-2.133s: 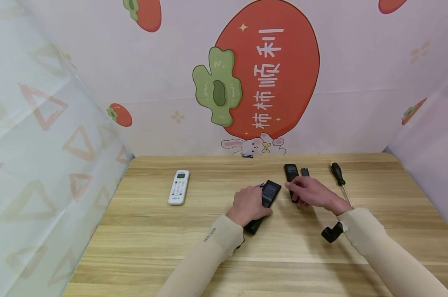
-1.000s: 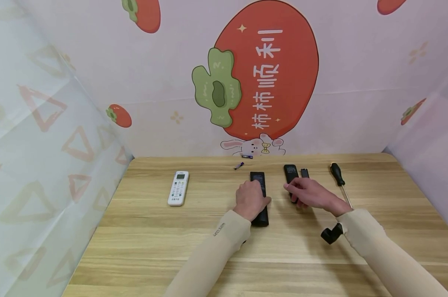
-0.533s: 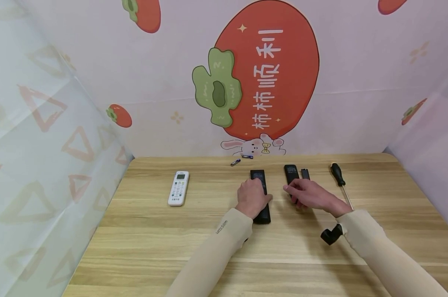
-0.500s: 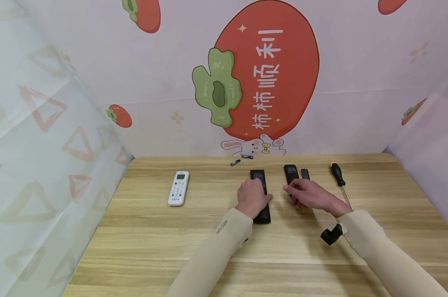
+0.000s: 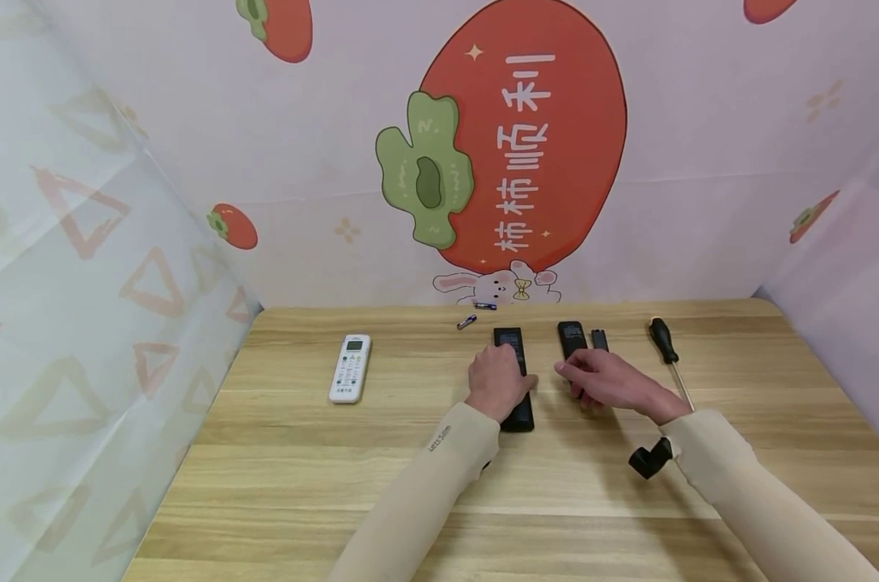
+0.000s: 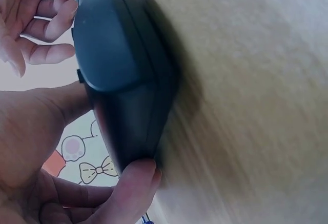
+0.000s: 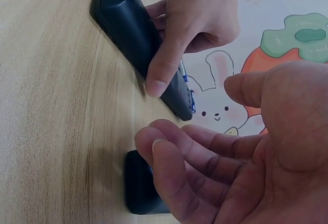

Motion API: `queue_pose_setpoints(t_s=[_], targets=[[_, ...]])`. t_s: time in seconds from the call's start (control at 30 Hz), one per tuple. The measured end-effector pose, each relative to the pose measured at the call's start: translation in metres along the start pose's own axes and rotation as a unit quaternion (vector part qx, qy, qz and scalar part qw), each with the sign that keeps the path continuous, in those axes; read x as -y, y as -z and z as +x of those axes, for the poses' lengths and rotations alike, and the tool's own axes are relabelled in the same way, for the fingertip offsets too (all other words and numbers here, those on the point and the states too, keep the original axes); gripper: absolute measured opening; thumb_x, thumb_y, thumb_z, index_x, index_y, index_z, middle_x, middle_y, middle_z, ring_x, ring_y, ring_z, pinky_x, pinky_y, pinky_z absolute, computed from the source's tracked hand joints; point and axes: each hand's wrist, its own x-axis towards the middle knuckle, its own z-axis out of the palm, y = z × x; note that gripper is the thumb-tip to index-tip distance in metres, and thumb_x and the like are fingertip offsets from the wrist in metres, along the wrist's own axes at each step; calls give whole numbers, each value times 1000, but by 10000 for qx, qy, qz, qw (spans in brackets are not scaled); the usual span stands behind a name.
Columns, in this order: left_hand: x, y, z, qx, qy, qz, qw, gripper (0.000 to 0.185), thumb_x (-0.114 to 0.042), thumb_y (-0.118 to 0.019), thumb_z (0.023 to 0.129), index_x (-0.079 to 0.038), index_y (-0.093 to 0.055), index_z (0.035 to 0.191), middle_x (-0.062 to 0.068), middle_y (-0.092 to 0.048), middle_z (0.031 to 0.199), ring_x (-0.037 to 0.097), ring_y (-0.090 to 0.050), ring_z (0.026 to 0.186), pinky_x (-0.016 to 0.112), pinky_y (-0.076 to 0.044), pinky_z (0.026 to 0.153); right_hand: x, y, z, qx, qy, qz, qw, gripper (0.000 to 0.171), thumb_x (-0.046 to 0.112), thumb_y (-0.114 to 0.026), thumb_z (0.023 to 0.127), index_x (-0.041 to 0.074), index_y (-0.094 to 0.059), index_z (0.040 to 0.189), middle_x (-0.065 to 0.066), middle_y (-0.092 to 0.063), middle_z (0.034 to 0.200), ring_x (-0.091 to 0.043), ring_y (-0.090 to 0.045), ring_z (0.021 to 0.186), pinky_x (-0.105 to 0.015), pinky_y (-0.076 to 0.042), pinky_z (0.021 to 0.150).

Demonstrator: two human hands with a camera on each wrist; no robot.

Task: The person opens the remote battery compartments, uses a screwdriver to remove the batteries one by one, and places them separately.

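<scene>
Black remote lies gripped under left hand.

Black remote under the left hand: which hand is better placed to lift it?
Left. The left hand already grips the black remote by its sides, thumb against one edge. The right hand hovers open over the second remote.

Black remote lies flat lengthwise on the table, gripped at its sides.
</scene>
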Motion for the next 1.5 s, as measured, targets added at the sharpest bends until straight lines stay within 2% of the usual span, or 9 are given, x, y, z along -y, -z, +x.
queue_pose_setpoints(t_s=[0.2,0.5,0.63,0.73,0.8,0.93,1.13,1.33,1.5], targets=[[0,2,-1,-97,-15,-72,9999,59,-59,-74,86,-4,-72,107,8,-66,88,18,-60,68,30,-55,61,-1,-1,1,43,147,1,9999,39,34,-55,106,-4,-63,110,-15,-64,82,-27,-62,63,-41,-54,54],[15,13,-6,-250,-239,410,9986,63,-64,-65,91,-6,-71,114,7,-66,91,20,-58,72,31,-51,60,-3,-2,1,92,269,-66,9996,30,28,-58,105,-2,-63,107,-14,-64,78,-28,-62,62,-42,-54,54],[30,17,-10,-140,-768,416,9961,72,-64,-61,93,-4,-62,133,14,-66,118,26,-61,101,39,-56,85,-3,-2,0,120,329,-123,9993,28,26,-58,105,-1,-64,108,-13,-64,78,-28,-62,63,-41,-53,54],[41,20,-14,174,-1164,378,9923,81,-66,-62,91,-7,-52,146,15,-57,138,30,-53,122,45,-47,104,-5,-2,-2,144,371,-145,9991,28,26,-59,104,-1,-65,110,-12,-64,78,-26,-61,63,-39,-52,54],[48,22,-15,393,-1379,377,9889,88,-70,-64,88,-11,-46,152,15,-52,144,31,-49,128,47,-42,109,-5,-2,-2,154,401,-164,9989,28,26,-60,104,0,-65,111,-11,-63,77,-26,-60,62,-37,-50,53],[58,25,-18,684,-1670,282,9832,97,-71,-70,81,-17,-41,156,13,-48,149,33,-45,132,51,-38,112,-6,-3,-2,142,535,-302,9980,25,25,-61,104,1,-65,110,-11,-62,75,-26,-60,60,-34,-48,51],[69,24,-23,905,-1899,275,9772,97,-69,-76,77,-25,-41,157,10,-46,151,33,-43,136,52,-37,112,-4,-9,-1,-34,1008,-884,9910,18,23,-64,101,6,-67,107,-2,-63,78,-16,-57,61,-31,-49,55],[73,20,-25,1000,-1881,259,9767,94,-71,-74,78,-26,-43,155,10,-49,148,31,-44,135,52,-37,111,4,-16,0,-106,1424,-1371,9802,21,22,-68,99,5,-68,110,5,-62,78,-10,-55,62,-29,-49,58],[74,20,-25,1056,-1855,229,9767,95,-70,-74,78,-27,-42,156,9,-49,148,31,-43,136,52,-36,113,9,-22,1,-191,1740,-1792,9681,23,23,-73,96,6,-68,111,8,-62,85,-9,-58,74,-29,-52,67]])
